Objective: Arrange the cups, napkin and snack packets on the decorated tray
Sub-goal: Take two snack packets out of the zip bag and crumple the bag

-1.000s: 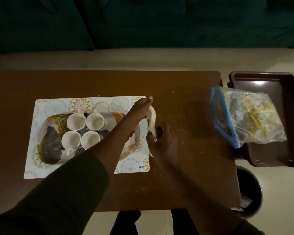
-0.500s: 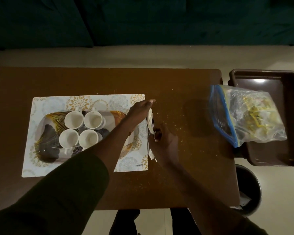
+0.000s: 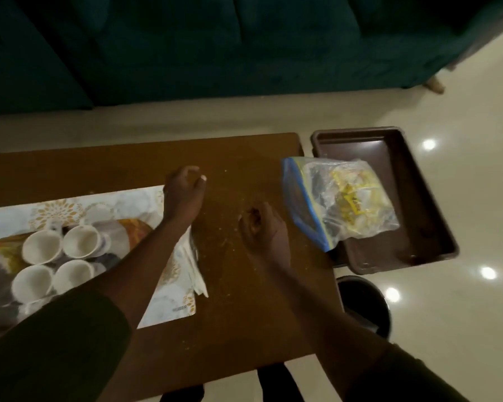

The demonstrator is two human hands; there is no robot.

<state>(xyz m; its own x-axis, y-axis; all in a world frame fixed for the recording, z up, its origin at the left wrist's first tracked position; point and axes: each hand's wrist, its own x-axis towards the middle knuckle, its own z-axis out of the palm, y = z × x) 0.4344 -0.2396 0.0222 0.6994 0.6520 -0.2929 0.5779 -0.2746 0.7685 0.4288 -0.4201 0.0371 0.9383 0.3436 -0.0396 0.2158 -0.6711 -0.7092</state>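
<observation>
Several white cups (image 3: 42,246) stand upright in a tight group on the decorated tray (image 3: 138,227), which rests on a patterned placemat (image 3: 169,303). A folded white napkin (image 3: 196,271) lies at the placemat's right edge, partly under my left forearm. My left hand (image 3: 183,192) hovers above the mat's far right corner, fingers loose, holding nothing. My right hand (image 3: 263,227) is over the bare table, fingers curled in, with nothing in it. A clear zip bag (image 3: 340,201) with yellow snack packets lies to its right.
The zip bag leans over the edge of a brown plastic bin (image 3: 418,198) beside the table's right end. A black round bin (image 3: 363,303) stands on the floor below it. Crumbs dot the brown table (image 3: 244,314). A dark teal sofa (image 3: 244,39) lies beyond.
Both hands have let go of the napkin, which now lies flat at the placemat's edge. My right hand has moved right toward the bag. The view has swung to the right.
</observation>
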